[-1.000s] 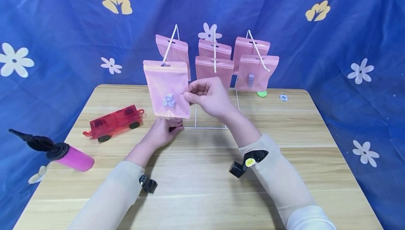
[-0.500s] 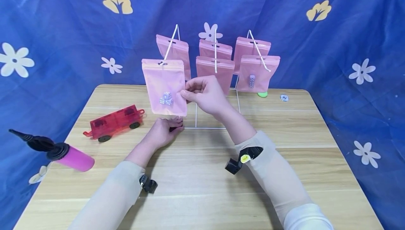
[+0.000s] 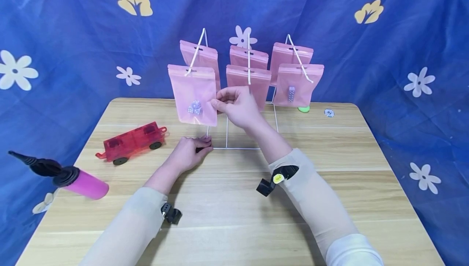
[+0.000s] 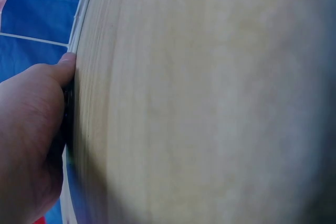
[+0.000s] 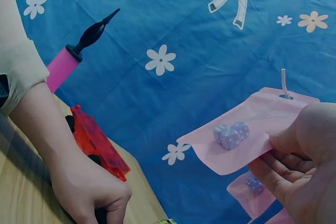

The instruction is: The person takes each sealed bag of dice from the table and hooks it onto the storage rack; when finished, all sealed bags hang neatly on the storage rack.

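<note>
My right hand [image 3: 239,106] pinches the right edge of a pink zip bag [image 3: 187,87] between thumb and fingers. Lavender dice [image 3: 195,106] show through its front. The white hook [image 3: 195,54] runs through the bag's hang hole in the right wrist view, its tip poking out in front. Low on the table, my left hand [image 3: 186,154] grips the front left corner of the white wire rack [image 3: 238,148]; its thumb [image 4: 67,60] lies along the wire in the left wrist view.
Several more pink bags [image 3: 253,79] hang on the rack's hooks. A red toy wagon [image 3: 132,140] and a pink hand pump [image 3: 86,184] lie to the left. Behind the rack's right side are a green disc [image 3: 303,109] and a poker chip [image 3: 329,113].
My right hand has raised the bag and pushed it back, so the hook's tip now sticks out through the hang hole. The left hand has stayed at the rack's corner.
</note>
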`<state>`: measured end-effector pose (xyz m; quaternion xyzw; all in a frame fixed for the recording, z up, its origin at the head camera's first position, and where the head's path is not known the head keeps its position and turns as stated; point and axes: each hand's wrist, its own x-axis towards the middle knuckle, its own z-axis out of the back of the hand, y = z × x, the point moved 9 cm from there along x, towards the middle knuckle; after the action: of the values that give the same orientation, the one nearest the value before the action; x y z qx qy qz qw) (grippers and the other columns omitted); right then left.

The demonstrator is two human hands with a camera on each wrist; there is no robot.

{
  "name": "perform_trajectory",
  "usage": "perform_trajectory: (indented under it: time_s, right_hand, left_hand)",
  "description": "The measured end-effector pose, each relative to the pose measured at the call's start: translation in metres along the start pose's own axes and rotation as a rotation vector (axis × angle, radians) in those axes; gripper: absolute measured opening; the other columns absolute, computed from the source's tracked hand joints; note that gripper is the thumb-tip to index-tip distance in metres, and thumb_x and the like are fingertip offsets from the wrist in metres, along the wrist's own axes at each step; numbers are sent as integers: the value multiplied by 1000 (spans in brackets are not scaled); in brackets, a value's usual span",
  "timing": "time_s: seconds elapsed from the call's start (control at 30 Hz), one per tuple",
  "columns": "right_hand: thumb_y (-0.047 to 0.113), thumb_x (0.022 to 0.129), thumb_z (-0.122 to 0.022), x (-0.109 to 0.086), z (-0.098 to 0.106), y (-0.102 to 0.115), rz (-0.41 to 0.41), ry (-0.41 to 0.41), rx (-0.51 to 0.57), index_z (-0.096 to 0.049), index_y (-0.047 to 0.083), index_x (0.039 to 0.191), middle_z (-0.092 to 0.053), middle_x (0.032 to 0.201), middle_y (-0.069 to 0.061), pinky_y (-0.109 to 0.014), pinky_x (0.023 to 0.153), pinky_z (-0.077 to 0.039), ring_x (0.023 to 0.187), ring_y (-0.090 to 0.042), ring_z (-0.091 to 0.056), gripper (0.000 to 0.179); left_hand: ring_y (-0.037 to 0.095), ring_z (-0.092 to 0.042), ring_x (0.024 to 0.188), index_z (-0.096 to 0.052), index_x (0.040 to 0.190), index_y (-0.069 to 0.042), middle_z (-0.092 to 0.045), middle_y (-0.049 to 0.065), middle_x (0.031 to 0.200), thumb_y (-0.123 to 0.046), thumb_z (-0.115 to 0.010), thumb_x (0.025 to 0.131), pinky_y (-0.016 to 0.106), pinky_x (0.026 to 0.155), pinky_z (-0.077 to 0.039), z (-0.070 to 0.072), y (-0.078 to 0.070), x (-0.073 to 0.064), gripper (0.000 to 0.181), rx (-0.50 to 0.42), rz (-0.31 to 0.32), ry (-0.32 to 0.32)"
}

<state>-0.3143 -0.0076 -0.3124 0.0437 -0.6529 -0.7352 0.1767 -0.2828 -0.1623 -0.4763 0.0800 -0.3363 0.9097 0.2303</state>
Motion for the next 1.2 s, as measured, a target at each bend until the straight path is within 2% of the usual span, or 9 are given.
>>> perform_trajectory:
  time_s: [0.1, 0.17, 0.2, 0.37, 0.5, 0.77, 0.9, 1.2]
  right_hand:
    - [0, 98, -75, 2, 1, 0, 35, -26, -29, -76, -7, 101, -78, 95, -12, -33, 76, -63, 81, -24, -72, 8]
    - [0, 98, -75, 4, 1, 1, 44, -39, -32, -76, -7, 101, -78, 95, -12, -36, 78, -64, 80, -22, -72, 8]
    - [0, 98, -75, 5, 1, 0, 40, -48, -31, -77, -7, 101, -78, 95, -12, -38, 79, -64, 79, -18, -71, 8]
    - [1, 97, -76, 7, 3, -3, 6, -87, -11, -76, -6, 102, -78, 94, -13, -37, 79, -64, 79, -19, -73, 9]
    - [2, 97, -77, 7, 6, -4, 7, -106, -28, -77, -5, 103, -77, 94, -13, -29, 75, -62, 82, -20, -73, 9]
    - [2, 96, -78, 6, 10, -4, 60, -107, -63, -78, -5, 106, -79, 100, -13, -27, 79, -62, 87, -20, -76, 12]
    - [2, 95, -79, 4, 13, -3, 93, -100, -87, -79, -4, 107, -80, 103, -12, -28, 82, -62, 91, -19, -76, 13]
    - [0, 94, -80, -9, 23, -7, 96, -56, -69, -79, -4, 106, -80, 99, -10, -29, 82, -62, 89, -19, -76, 12]
  left_hand:
    - [32, -67, 125, -82, 111, -1, -76, 14, 120, -13, -82, 94, 48, 113, -48, 0, 2, 0, 20, 6, 18, 9]
    - [31, -67, 125, -81, 112, -1, -75, 14, 121, -14, -83, 94, 48, 113, -48, 0, 1, 0, 22, 14, 21, 9]
    - [31, -67, 125, -81, 113, -1, -75, 14, 122, -14, -83, 94, 48, 113, -48, 0, 1, 0, 23, 16, 23, 8]
    - [31, -67, 125, -81, 113, -1, -74, 14, 123, -16, -83, 95, 48, 112, -49, 0, -1, 0, 24, 19, 20, 9]
    - [31, -66, 126, -79, 117, 0, -73, 15, 126, -16, -82, 95, 49, 113, -48, -1, 0, 0, 27, 23, 26, 20]
    - [28, -65, 128, -77, 123, -1, -70, 12, 131, -20, -80, 97, 47, 115, -46, -2, 7, 1, 31, 13, 86, 50]
    - [28, -66, 127, -77, 123, -1, -71, 12, 130, -19, -81, 97, 47, 114, -47, -2, 8, 0, 31, 12, 87, 46]
    - [26, -65, 128, -77, 123, -3, -71, 10, 130, -21, -80, 98, 45, 113, -47, 0, 12, 0, 32, 25, 84, 49]
